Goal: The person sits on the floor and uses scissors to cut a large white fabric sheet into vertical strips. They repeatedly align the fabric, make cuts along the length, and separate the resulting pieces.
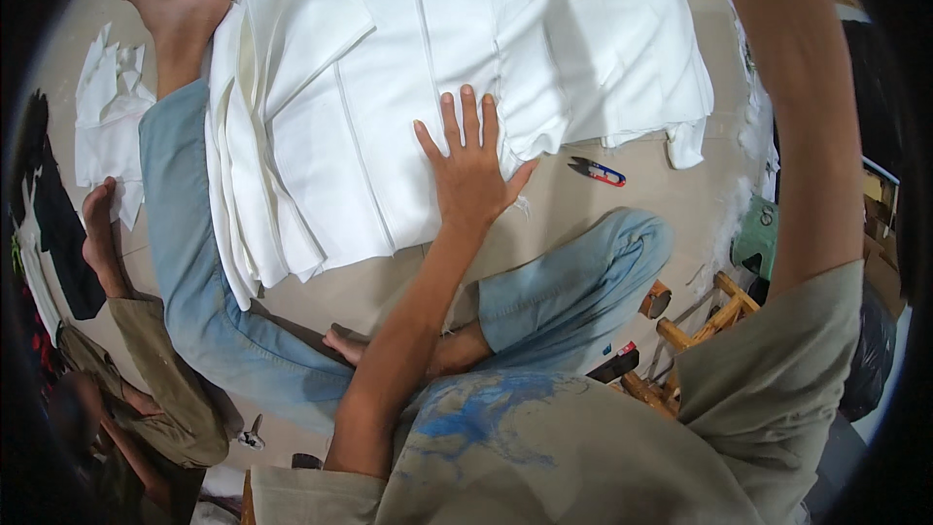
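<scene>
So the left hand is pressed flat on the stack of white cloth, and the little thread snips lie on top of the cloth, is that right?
Not quite. The head view shows the left hand flat on the stack of white cloth, fingers spread, but the thread snips lie on the bare floor just beside the cloth's edge, not on top of it.

A stack of white folded cloth pieces lies fanned across the floor (edges overlapping), spread over one outstretched leg.

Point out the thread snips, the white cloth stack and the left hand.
thread snips (597, 171), head view, handle
white cloth stack (350, 117), head view, top sheet
left hand (473, 173), head view, back of hand
</scene>
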The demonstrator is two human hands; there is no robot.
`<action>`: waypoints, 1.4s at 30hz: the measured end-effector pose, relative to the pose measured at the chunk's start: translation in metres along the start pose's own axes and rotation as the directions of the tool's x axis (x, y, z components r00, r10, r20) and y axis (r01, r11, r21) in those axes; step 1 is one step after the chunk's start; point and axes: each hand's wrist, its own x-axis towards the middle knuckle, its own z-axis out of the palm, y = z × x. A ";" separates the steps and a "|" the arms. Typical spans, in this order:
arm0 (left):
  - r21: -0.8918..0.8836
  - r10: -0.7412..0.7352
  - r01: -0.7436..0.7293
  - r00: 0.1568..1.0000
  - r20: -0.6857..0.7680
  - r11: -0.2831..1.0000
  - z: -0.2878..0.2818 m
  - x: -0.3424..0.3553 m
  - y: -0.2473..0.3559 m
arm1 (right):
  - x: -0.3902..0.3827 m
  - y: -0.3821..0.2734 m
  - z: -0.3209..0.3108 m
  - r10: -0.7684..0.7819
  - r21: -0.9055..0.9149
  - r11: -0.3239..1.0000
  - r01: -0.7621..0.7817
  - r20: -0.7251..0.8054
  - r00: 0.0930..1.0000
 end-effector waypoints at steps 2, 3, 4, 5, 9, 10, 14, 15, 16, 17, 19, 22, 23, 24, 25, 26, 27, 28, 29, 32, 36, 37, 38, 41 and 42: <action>-0.043 0.023 -0.025 0.999 -0.047 0.999 0.001 -0.001 0.000 | -0.031 0.043 -0.018 0.051 -0.003 0.999 -0.051 -0.051 0.997; -0.052 0.036 -0.038 0.998 -0.044 0.998 0.002 -0.002 0.001 | -0.050 0.068 -0.026 0.065 0.004 0.998 -0.064 -0.088 0.994; -0.017 -0.001 0.000 0.999 -0.047 1.000 -0.001 -0.002 -0.009 | -0.045 0.069 -0.028 -0.015 0.019 1.000 0.017 -0.121 0.993; -0.033 0.032 -0.033 0.998 -0.045 0.999 -0.002 -0.003 -0.006 | -0.071 0.119 -0.039 -0.121 -0.018 0.993 0.119 -0.178 0.977; -0.035 0.155 -0.153 0.987 0.051 0.988 -0.021 -0.011 -0.024 | -0.194 0.227 0.020 0.477 0.665 0.737 -0.123 -0.382 0.791; -0.052 0.199 -0.196 0.978 0.055 0.979 -0.028 -0.015 -0.030 | -0.226 0.259 0.045 0.487 0.847 0.531 0.019 -0.323 0.811; -0.121 0.371 -0.364 0.928 0.043 0.924 -0.053 -0.023 -0.015 | -0.320 0.366 0.170 0.760 0.959 0.246 0.144 -0.282 0.585; -0.176 0.427 -0.415 0.903 0.037 0.893 -0.052 -0.021 -0.004 | -0.345 0.393 0.195 0.778 0.919 0.384 -0.093 -0.268 0.568; -0.225 0.475 -0.456 0.879 0.036 0.861 -0.050 -0.021 0.007 | -0.365 0.414 0.216 0.795 0.813 0.481 -0.329 -0.246 0.554; -0.224 0.456 -0.460 0.887 -0.068 0.859 -0.053 -0.023 0.017 | -0.357 0.398 0.236 0.790 0.785 0.516 -0.343 -0.281 0.546; -0.253 0.364 -0.344 0.931 0.032 0.904 -0.052 -0.023 0.025 | -0.347 0.354 0.275 0.779 0.721 0.581 -0.378 -0.355 0.517; -0.294 0.238 -0.219 0.971 0.029 0.930 -0.032 -0.021 0.029 | -0.362 0.314 0.262 0.751 0.371 0.651 -0.662 -0.442 0.491; -0.320 0.193 -0.167 0.980 0.051 0.933 -0.028 -0.019 0.033 | -0.370 0.328 0.263 0.827 0.596 0.563 -0.573 -0.399 0.396; -0.342 0.147 -0.113 0.986 0.075 0.933 -0.024 -0.017 0.035 | -0.378 0.342 0.261 0.891 0.781 0.443 -0.440 -0.329 0.314; -0.326 0.139 -0.095 0.984 0.114 0.940 -0.019 -0.014 0.041 | -0.394 0.365 0.263 0.943 0.911 0.300 -0.284 -0.237 0.236; -0.306 0.127 -0.078 0.981 0.145 0.949 -0.020 -0.011 0.044 | -0.408 0.384 0.263 0.935 0.793 0.355 -0.496 -0.307 0.179; -0.284 0.114 -0.061 0.978 0.175 0.957 -0.021 -0.009 0.046 | -0.425 0.400 0.265 0.913 0.631 0.368 -0.683 -0.383 0.139; -0.291 0.111 -0.048 0.973 0.204 0.955 -0.022 -0.009 0.045 | -0.438 0.416 0.266 0.879 0.432 0.345 -0.833 -0.459 0.126; -0.313 0.125 -0.048 0.965 0.231 0.949 -0.020 -0.006 0.049 | -0.467 0.444 0.268 0.847 0.552 0.323 -0.768 -0.531 -0.025; -0.280 0.045 0.030 0.966 0.256 0.960 -0.027 -0.007 0.036 | -0.479 0.410 0.277 0.506 0.490 0.142 -0.860 -0.783 -0.363; -0.288 0.044 0.047 0.953 0.301 0.956 -0.021 0.001 0.051 | -0.561 0.460 0.261 0.818 0.869 0.359 -0.339 -0.468 -0.335; -0.289 0.047 0.047 0.950 0.310 0.956 -0.020 0.003 0.053 | -0.581 0.481 0.257 0.926 0.927 0.319 -0.195 -0.349 -0.142; -0.263 0.023 0.066 0.946 0.322 0.963 -0.025 0.001 0.050 | -0.575 0.476 0.257 0.970 0.972 0.226 -0.055 -0.219 0.109; -0.248 0.007 0.086 0.935 0.354 0.965 -0.027 0.004 0.053 | -0.588 0.494 0.269 0.892 0.785 0.450 -0.426 -0.421 0.167; -0.247 0.004 0.090 0.934 0.356 0.965 -0.027 0.006 0.051 | -0.585 0.498 0.271 0.896 0.844 0.445 -0.299 -0.418 0.152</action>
